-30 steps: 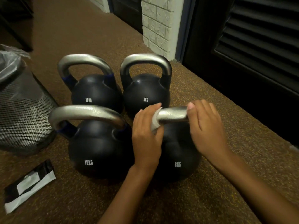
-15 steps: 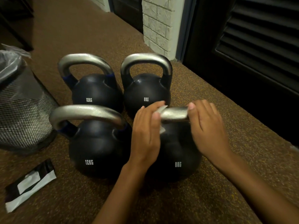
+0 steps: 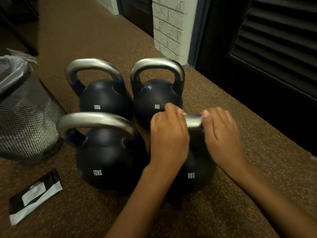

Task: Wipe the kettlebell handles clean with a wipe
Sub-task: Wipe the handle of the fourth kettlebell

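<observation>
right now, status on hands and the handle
Left hand grips wipe round near 8KG handle. Right hand holds handle's right end. Nothing blocking.

Gym corner: kettlebells (image 3: 104,152) on speckled rubber floor (image 3: 257,152), mesh bin (image 3: 25,121), louvred doors (image 3: 277,40).

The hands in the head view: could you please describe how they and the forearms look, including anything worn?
Both are bare. The left hand and right hand wear no gloves, and no rings or watch show. No sleeves cover the forearms as far as the frame reaches. The visible nails are short and look unpainted.
</observation>
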A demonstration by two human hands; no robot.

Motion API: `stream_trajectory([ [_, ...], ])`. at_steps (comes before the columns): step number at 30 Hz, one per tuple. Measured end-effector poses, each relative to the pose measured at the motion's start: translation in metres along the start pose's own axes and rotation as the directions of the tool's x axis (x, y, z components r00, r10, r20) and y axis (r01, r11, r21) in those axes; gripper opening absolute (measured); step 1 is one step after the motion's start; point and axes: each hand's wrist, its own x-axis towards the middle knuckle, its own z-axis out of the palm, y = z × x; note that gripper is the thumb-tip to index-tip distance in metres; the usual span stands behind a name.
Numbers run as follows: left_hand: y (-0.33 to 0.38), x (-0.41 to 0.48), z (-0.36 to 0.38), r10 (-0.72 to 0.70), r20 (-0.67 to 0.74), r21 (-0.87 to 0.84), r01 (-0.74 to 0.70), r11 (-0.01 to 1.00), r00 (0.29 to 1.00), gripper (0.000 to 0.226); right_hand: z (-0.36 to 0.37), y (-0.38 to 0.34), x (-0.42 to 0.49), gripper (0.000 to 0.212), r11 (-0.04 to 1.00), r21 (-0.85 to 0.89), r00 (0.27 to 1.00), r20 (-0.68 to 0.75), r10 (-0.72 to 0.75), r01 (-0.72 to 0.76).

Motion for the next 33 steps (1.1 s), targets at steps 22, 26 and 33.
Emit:
stream_trajectory([
  [22, 0.006, 0.017, 0.004, 0.052, 0.134, 0.286, -0.089, 0.954, 0.990, 0.037, -0.001, 0.001, -0.001, 0.045, 1.000, 0.012, 1.000, 0.001, -0.011, 0.011],
  [26, -0.011, 0.026, -0.011, -0.147, 0.295, 0.087, 0.127, 0.988, 0.944, 0.040, -0.002, 0.000, -0.001, 0.046, 1.000, -0.010, 1.000, 0.007, -0.017, 0.017],
  [33, -0.021, 0.033, -0.019, -0.452, 0.469, 0.003, 0.511, 0.860, 0.758, 0.037, -0.002, 0.000, -0.001, 0.045, 1.000, -0.025, 1.000, 0.011, -0.012, 0.012],
])
